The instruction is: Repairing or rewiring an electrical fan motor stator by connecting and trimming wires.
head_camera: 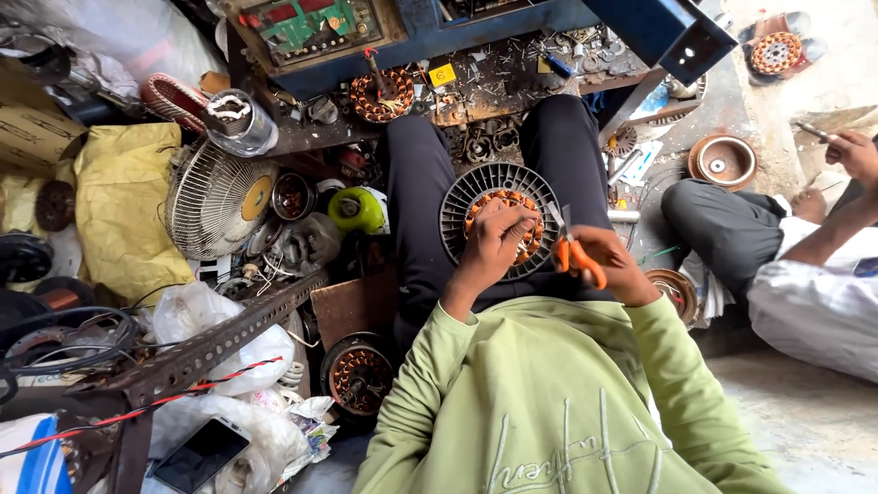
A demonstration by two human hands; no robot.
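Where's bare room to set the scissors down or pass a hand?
Bare concrete floor at lower right, between the green sleeve and the seated co-worker, is free. Crowded: the left side around the fan guard and plastic bags, and the bench top past the knees. The lap holds the motor stator, left hand on it; right hand holds orange scissors.

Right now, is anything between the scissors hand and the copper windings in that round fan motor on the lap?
Nothing visible. The right hand holds orange-handled scissors beside the fan motor; only the left hand rests on the copper windings.
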